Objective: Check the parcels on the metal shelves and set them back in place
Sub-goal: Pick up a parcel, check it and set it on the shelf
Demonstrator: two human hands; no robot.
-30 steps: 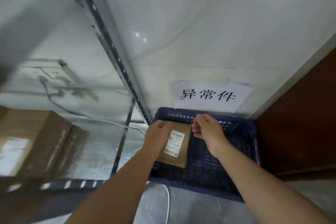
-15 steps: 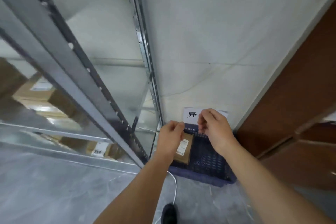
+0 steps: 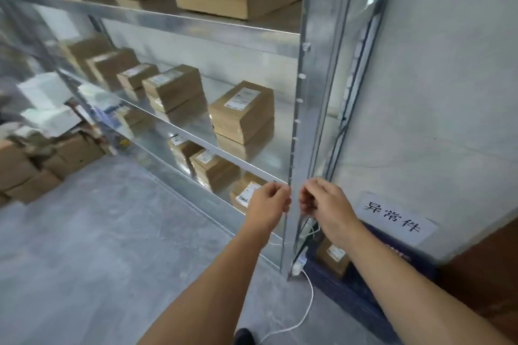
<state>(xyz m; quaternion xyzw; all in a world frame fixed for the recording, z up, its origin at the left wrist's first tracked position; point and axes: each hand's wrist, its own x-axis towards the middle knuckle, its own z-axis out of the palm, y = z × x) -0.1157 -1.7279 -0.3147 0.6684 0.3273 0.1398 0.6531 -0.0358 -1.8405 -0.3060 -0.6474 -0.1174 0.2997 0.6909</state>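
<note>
- At 9 o'clock, loose cartons [image 3: 70, 152] are heaped on the floor outside the racking. They look to be no part of this step.
- The metal shelves [image 3: 201, 29] run from 10 o'clock to the centre. The parcels [image 3: 242, 112] sit there in low stacks, labels up, with more on the level below.
- The left hand [image 3: 269, 202], near 6 o'clock, hangs just left of the upright post [image 3: 314, 92]. Its fingers are curled into a loose fist and nothing shows in it.
- The right hand [image 3: 328, 204] is just right of the post, close to the left hand but apart from it. Its fingertips are bunched toward the thumb; whether they pinch anything cannot be told.
- At 4 o'clock, a small parcel [image 3: 333, 256] lies in the blue crate [image 3: 364, 294] under the paper sign [image 3: 392, 217], below the right wrist and touched by neither hand.
- The person seems to be between parcels. To do the next check well, they should lift the top parcel of a stack with both hands and read its label. It should then go back square on its stack, label up.
- The post and the white cable [image 3: 307, 308] at 5 o'clock are worth avoiding.
</note>
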